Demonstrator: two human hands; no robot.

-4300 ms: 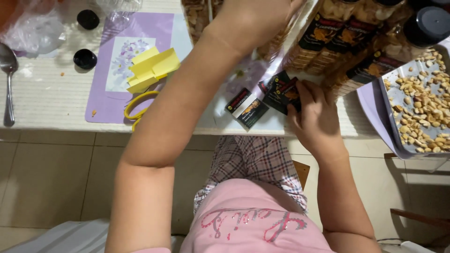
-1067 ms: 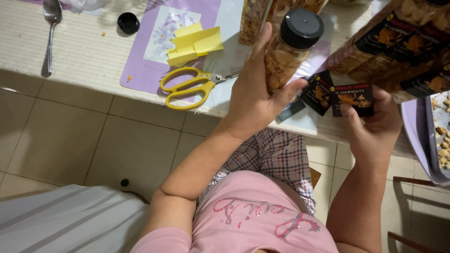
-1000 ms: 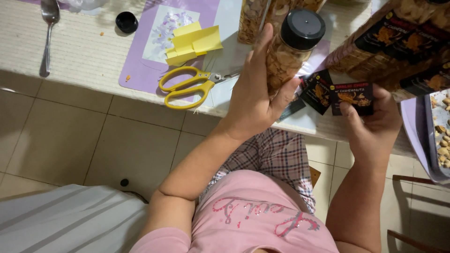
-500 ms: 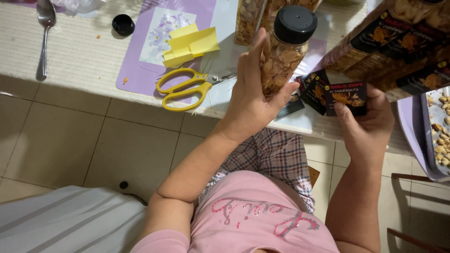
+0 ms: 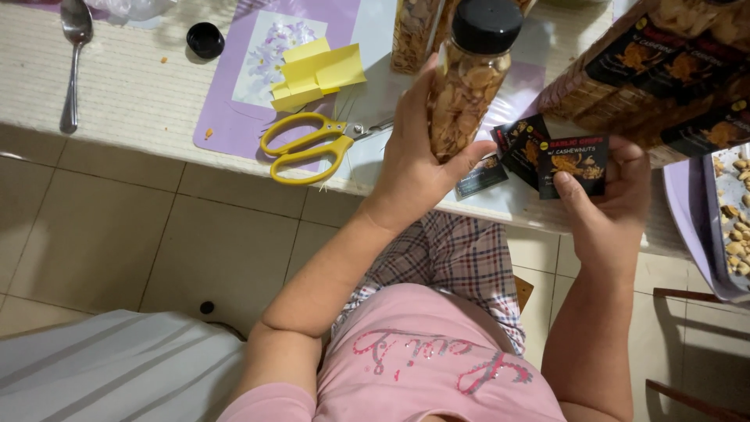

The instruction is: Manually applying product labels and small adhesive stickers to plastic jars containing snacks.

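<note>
One clear jar (image 5: 467, 86) of chips with a black lid is gripped by the left hand (image 5: 418, 168), raised above the counter (image 5: 117, 94) edge. One black label (image 5: 574, 164) is pinched in the right hand (image 5: 613, 207). Two more labels (image 5: 517, 139) are lying on the counter. One pair of yellow scissors (image 5: 308, 146), one spoon (image 5: 72, 55), one loose black cap (image 5: 205, 39) are seen.

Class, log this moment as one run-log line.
left hand: holds capped nut jar | right hand: holds black label | yellow scissors: on table
</note>
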